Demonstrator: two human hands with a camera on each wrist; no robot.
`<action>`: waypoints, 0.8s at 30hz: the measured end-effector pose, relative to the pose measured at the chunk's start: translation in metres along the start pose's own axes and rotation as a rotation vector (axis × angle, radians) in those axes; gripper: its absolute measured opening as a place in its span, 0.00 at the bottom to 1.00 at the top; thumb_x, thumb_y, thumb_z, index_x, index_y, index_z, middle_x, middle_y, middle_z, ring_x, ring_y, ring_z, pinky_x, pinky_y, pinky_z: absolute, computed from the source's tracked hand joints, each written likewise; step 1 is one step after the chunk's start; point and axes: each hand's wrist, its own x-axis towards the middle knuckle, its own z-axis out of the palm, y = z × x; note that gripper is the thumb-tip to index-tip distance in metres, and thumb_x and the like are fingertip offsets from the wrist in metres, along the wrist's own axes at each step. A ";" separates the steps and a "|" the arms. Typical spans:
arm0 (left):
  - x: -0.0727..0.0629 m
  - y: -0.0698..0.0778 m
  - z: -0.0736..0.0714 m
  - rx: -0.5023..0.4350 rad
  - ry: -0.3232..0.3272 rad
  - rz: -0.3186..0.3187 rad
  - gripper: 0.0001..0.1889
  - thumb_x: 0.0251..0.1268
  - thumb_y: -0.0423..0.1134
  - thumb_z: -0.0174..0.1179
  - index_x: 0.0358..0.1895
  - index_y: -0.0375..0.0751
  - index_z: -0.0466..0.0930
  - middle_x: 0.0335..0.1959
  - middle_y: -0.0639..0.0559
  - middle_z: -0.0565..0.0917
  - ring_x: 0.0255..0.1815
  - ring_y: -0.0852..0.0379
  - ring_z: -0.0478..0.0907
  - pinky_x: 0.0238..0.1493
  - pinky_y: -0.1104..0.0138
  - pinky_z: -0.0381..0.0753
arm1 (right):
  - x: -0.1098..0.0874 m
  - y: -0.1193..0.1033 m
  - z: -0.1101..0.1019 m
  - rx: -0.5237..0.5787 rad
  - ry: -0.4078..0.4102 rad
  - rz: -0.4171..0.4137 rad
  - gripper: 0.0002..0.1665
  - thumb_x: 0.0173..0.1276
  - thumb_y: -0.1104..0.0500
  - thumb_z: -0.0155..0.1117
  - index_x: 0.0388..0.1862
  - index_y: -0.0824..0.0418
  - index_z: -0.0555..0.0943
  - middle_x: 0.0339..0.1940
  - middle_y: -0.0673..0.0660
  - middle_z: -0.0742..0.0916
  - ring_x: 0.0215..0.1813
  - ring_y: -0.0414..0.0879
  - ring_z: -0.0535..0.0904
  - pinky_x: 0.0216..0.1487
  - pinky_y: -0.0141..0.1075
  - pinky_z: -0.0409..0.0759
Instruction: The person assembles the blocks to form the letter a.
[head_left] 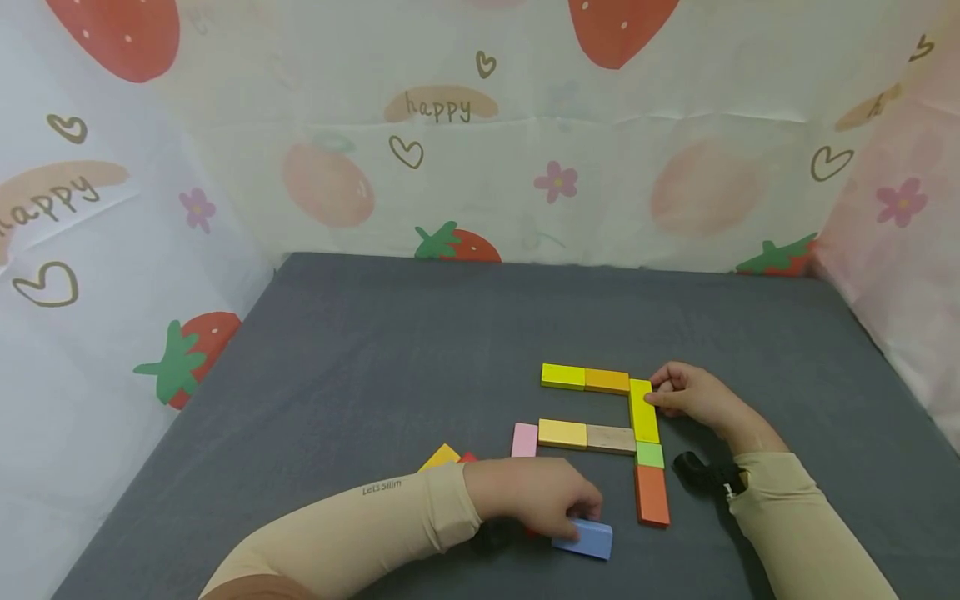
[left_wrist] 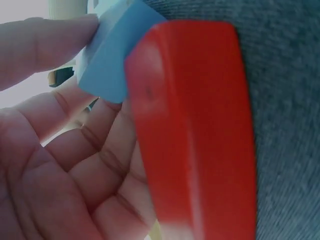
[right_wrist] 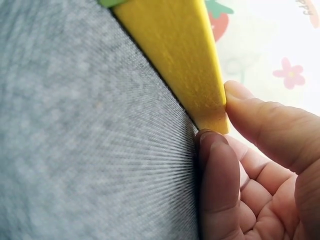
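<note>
My left hand [head_left: 536, 493] pinches a blue wooden block [head_left: 591, 543] near the front of the table, thumb on one side and fingers on the other. In the left wrist view a red block [left_wrist: 215, 125] lies close beside the blue one, along the curled fingers. At the right, my right hand [head_left: 701, 402] holds the far end of an upright-running yellow block [head_left: 643, 421] between thumb and fingers. That block meets an orange-yellow block [head_left: 607, 381] at its far end and a small green block [head_left: 649, 455] at its near end.
A bright yellow block [head_left: 562, 376] extends the far row. Nearer lie a pale yellow block [head_left: 562, 433], a bare-wood block [head_left: 611, 438] and a pink block [head_left: 524, 439]. An orange-red block [head_left: 652, 496] continues below the green one. Another yellow block [head_left: 440, 456] shows behind the left sleeve.
</note>
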 end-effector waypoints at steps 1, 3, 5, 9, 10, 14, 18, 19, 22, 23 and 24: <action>0.000 0.000 0.000 0.007 -0.003 -0.005 0.08 0.66 0.39 0.62 0.45 0.47 0.78 0.30 0.60 0.76 0.31 0.66 0.72 0.32 0.77 0.70 | 0.000 0.000 0.000 0.001 0.000 -0.002 0.19 0.68 0.56 0.64 0.49 0.67 0.73 0.28 0.49 0.80 0.34 0.43 0.75 0.38 0.34 0.77; 0.000 0.001 0.001 0.030 -0.003 -0.013 0.08 0.66 0.39 0.62 0.45 0.48 0.78 0.31 0.60 0.77 0.31 0.66 0.72 0.32 0.77 0.70 | 0.001 0.001 0.000 0.003 0.000 -0.004 0.19 0.68 0.56 0.64 0.49 0.67 0.73 0.28 0.49 0.80 0.33 0.42 0.75 0.37 0.34 0.77; 0.000 0.003 0.001 0.066 0.001 -0.023 0.08 0.65 0.40 0.63 0.45 0.48 0.79 0.31 0.61 0.77 0.31 0.66 0.72 0.33 0.77 0.70 | 0.001 0.001 0.000 0.003 -0.001 -0.007 0.19 0.68 0.56 0.64 0.49 0.67 0.73 0.28 0.49 0.80 0.33 0.43 0.75 0.37 0.34 0.77; 0.000 0.007 0.003 0.190 0.027 -0.029 0.11 0.62 0.44 0.66 0.46 0.51 0.80 0.33 0.62 0.79 0.32 0.67 0.71 0.34 0.77 0.70 | 0.001 0.001 0.000 0.004 -0.003 -0.011 0.19 0.68 0.56 0.64 0.49 0.67 0.73 0.28 0.49 0.81 0.34 0.43 0.75 0.37 0.33 0.77; 0.000 0.008 0.003 0.213 0.034 -0.029 0.12 0.61 0.45 0.67 0.46 0.51 0.80 0.34 0.62 0.79 0.33 0.67 0.71 0.35 0.77 0.70 | 0.001 0.001 0.000 0.004 -0.002 -0.013 0.19 0.68 0.56 0.64 0.49 0.67 0.73 0.28 0.49 0.81 0.34 0.43 0.75 0.37 0.34 0.77; -0.001 0.009 0.004 0.246 0.044 -0.028 0.15 0.58 0.47 0.70 0.48 0.52 0.81 0.36 0.62 0.79 0.34 0.69 0.70 0.36 0.77 0.71 | 0.001 0.002 0.000 0.003 -0.004 -0.016 0.19 0.68 0.56 0.65 0.49 0.67 0.73 0.28 0.48 0.81 0.34 0.42 0.76 0.38 0.33 0.78; -0.001 0.010 0.005 0.253 0.040 -0.027 0.16 0.56 0.48 0.70 0.47 0.52 0.81 0.36 0.62 0.80 0.34 0.69 0.71 0.36 0.77 0.71 | 0.001 0.002 0.000 0.004 -0.005 -0.015 0.18 0.68 0.56 0.65 0.49 0.67 0.73 0.28 0.48 0.81 0.34 0.42 0.76 0.38 0.33 0.78; -0.001 0.011 0.005 0.251 0.037 -0.029 0.16 0.56 0.48 0.71 0.47 0.52 0.81 0.36 0.62 0.80 0.34 0.68 0.71 0.36 0.77 0.71 | 0.001 0.002 0.000 0.004 -0.004 -0.014 0.18 0.68 0.56 0.65 0.49 0.67 0.73 0.28 0.48 0.81 0.34 0.42 0.76 0.38 0.33 0.78; -0.001 0.011 0.005 0.257 0.035 -0.029 0.17 0.56 0.48 0.71 0.47 0.52 0.80 0.36 0.62 0.81 0.34 0.68 0.71 0.37 0.77 0.72 | 0.001 0.002 -0.001 0.007 -0.005 -0.013 0.18 0.68 0.56 0.65 0.49 0.67 0.73 0.28 0.48 0.81 0.34 0.42 0.76 0.37 0.33 0.78; -0.001 0.011 0.005 0.260 0.035 -0.026 0.17 0.56 0.48 0.71 0.47 0.52 0.80 0.36 0.62 0.81 0.34 0.68 0.72 0.37 0.77 0.72 | 0.001 0.002 -0.001 0.007 -0.005 -0.013 0.19 0.68 0.56 0.65 0.49 0.67 0.73 0.28 0.48 0.81 0.34 0.42 0.76 0.37 0.33 0.78; -0.001 0.011 0.005 0.261 0.033 -0.023 0.17 0.56 0.48 0.71 0.47 0.51 0.80 0.36 0.62 0.81 0.34 0.68 0.72 0.37 0.77 0.72 | 0.001 0.002 -0.001 0.007 -0.006 -0.012 0.19 0.68 0.56 0.65 0.49 0.67 0.73 0.28 0.48 0.82 0.34 0.42 0.76 0.37 0.33 0.78</action>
